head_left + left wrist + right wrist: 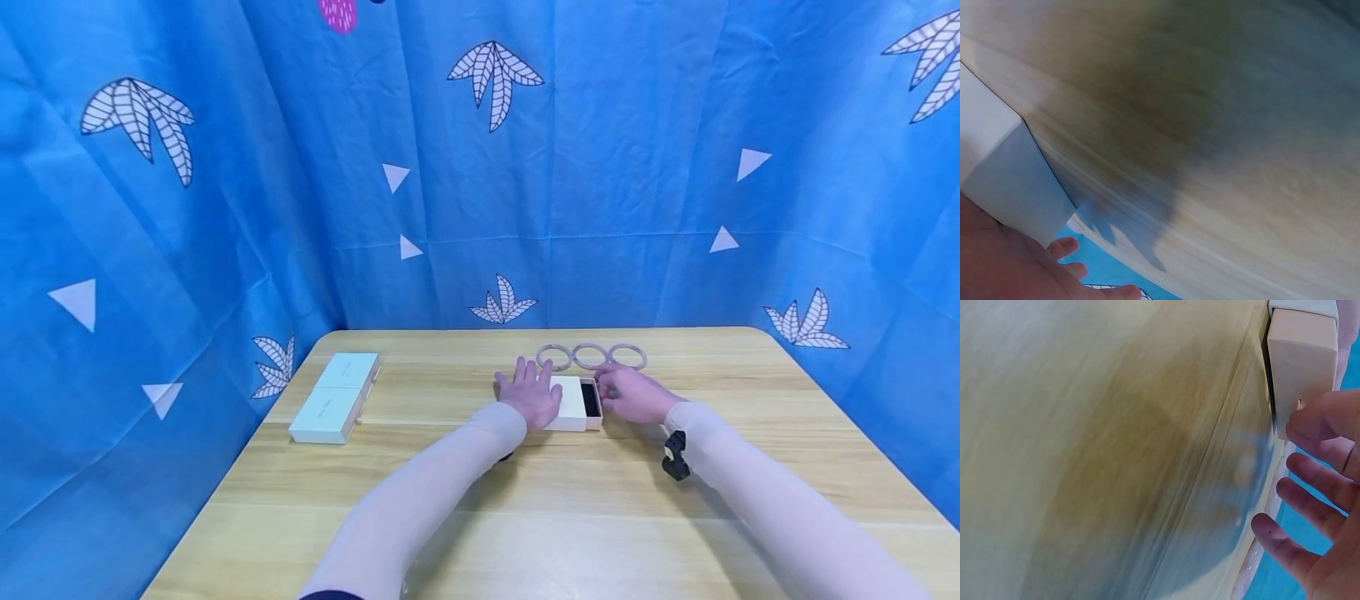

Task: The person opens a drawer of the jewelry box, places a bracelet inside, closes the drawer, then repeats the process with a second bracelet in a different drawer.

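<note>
A small white box [572,402] lies mid-table with its drawer slid partly out to the right, showing a black inside [590,399]. My left hand [532,393] lies flat on the box's left part, fingers straight. My right hand [630,394] is at the drawer's end. Its fingers [1313,487] are spread and loose, the uppermost one touching the box's end [1302,362]. In the left wrist view the box's corner [1004,162] shows just above my palm [1004,265]. Three pale rings [589,356] lie in a row just beyond the box.
Two white boxes [336,397] lie end to end near the table's left edge. Bare wooden tabletop [570,517] stretches toward me. Blue patterned cloth [600,167] hangs behind and on both sides.
</note>
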The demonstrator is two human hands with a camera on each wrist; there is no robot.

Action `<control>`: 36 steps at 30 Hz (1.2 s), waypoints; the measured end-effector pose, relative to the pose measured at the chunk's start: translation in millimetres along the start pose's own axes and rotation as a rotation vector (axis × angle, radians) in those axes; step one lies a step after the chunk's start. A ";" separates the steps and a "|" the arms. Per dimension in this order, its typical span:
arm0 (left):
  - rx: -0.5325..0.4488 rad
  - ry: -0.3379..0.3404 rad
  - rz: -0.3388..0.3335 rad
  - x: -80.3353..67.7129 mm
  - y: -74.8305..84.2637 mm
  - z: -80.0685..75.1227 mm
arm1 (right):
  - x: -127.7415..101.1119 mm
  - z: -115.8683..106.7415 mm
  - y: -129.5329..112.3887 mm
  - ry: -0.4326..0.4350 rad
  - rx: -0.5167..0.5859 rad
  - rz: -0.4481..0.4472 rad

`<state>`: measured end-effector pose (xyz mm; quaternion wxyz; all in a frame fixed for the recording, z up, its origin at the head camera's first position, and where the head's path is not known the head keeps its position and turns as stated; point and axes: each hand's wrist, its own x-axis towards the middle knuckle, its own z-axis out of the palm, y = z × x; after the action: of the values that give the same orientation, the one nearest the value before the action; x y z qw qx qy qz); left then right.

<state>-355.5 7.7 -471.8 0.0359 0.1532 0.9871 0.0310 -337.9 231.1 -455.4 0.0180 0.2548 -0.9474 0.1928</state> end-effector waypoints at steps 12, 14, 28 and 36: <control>-0.001 -0.013 -0.003 0.1 1.1 0.1 | -7.5 -1.9 9.2 0.038 -0.019 -0.032; 0.000 -0.011 -0.004 -0.6 1.6 -0.4 | -8.6 -2.1 10.3 0.038 -0.022 -0.032; -0.017 -0.002 -0.013 -2.7 2.1 -1.9 | -15.6 -7.9 13.7 0.030 -0.026 -0.011; -0.014 -0.005 -0.008 -3.3 2.2 -1.2 | -18.4 -9.4 16.1 0.020 -0.015 0.013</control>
<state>-351.8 8.8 -470.3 0.0396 0.1490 0.9873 0.0373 -330.4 256.2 -454.9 0.0283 0.2468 -0.9502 0.1883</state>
